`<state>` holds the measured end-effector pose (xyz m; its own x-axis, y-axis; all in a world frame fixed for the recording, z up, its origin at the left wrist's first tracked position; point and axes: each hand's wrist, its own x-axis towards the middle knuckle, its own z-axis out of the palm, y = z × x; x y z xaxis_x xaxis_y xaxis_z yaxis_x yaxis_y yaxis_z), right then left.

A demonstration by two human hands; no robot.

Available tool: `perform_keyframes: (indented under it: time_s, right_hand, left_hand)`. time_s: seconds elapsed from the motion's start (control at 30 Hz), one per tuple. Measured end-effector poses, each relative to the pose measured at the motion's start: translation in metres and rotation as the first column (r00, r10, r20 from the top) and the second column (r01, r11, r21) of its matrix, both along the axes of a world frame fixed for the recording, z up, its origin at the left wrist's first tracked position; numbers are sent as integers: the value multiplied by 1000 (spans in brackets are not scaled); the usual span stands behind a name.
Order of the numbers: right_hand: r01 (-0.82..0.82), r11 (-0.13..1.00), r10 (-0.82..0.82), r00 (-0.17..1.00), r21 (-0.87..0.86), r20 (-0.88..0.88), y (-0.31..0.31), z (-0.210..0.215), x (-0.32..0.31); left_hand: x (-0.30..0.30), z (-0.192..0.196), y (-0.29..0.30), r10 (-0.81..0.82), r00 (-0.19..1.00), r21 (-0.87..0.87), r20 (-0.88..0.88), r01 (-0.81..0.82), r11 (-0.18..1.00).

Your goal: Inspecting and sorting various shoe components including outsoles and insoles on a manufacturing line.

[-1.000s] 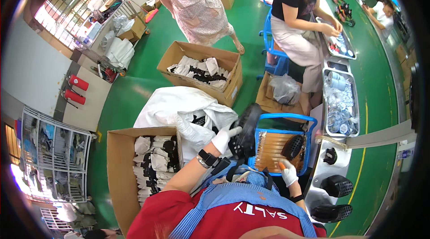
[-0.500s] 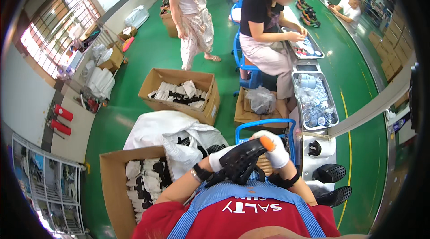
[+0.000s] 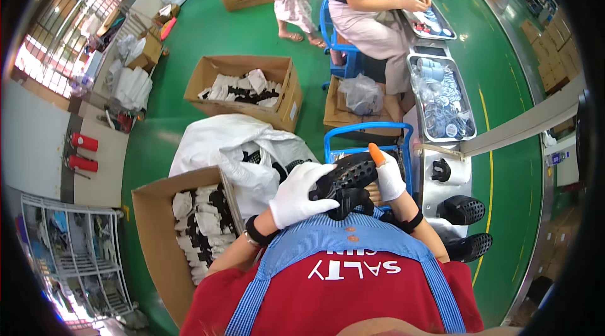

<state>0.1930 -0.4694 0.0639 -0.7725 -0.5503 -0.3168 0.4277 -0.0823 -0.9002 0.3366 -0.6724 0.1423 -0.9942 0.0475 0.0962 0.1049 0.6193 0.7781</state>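
A black shoe [image 3: 354, 176] with a studded sole is held up in front of my apron, its sole partly facing me. My left hand [image 3: 301, 196], in a white glove, grips its left end with thumb and fingers spread around it. At the shoe's right side is my right hand [image 3: 392, 179], also gloved in white, with an orange cover on one raised finger. Its other fingers are partly hidden behind the shoe. Below the sole, another black part [image 3: 350, 202] shows, and I cannot tell whether it belongs to the same shoe.
Left of me an open carton [image 3: 154, 235] holds black-and-white pieces; a white sack [image 3: 208, 137] and another carton [image 3: 246, 109] lie beyond. A blue-framed chair [image 3: 368, 127] stands ahead. Black shoes [image 3: 463, 210] lie on the right bench, near a tray [image 3: 441, 99]. A seated person [image 3: 365, 14] works there.
The shoe has turned and come lower, and my left hand now shows its back and thumb around it. My view has tilted down. The standing person has moved right.
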Motion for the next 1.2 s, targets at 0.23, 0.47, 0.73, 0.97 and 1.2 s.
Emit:
perform_keyframes:
  time_s: [0.23,0.47,0.73,0.97,1.2]
  right_hand:
    - [-119,989,112,991,-93,-79,8,26,3]
    - [-88,995,93,990,51,-104,1,17,-2]
    - [-124,967,168,967,224,-189,-13,4,-8]
    - [90,987,-71,987,132,-142,3,-1,-10]
    - [77,993,-83,995,-92,-56,2,31,-4]
  left_hand:
    - [-9,-9,15,19,988,-33,153,-14,999]
    - [-9,-14,16,-24,968,82,249,4,997]
    - [-2,-44,8,99,950,153,297,-150,977]
    - [10,-49,-9,-24,853,571,522,-328,752]
    - [-10,-28,-18,-243,844,875,479,-482,49]
